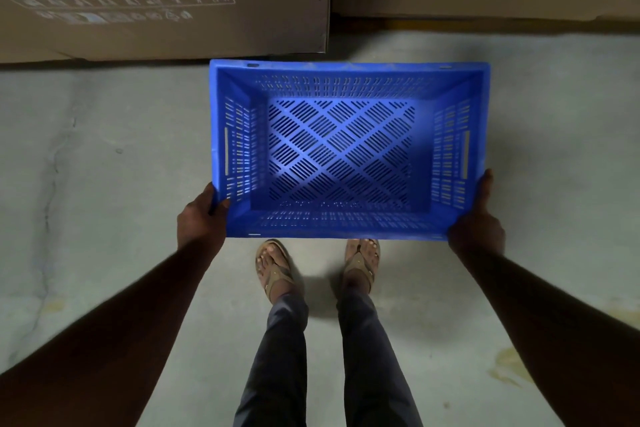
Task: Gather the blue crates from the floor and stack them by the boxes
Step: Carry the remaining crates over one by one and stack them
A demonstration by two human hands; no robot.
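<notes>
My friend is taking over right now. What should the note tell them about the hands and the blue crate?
Left hand: grips the crate's near left corner.
Right hand: grips the near right corner.
Crate: blue, empty, upright, held over the floor in front of the feet, its far edge close to the boxes.
Done: this crate is gathered and brought to the boxes.
Left: set it down by the boxes. No stack or other crates are in view, so look around for more.
</notes>
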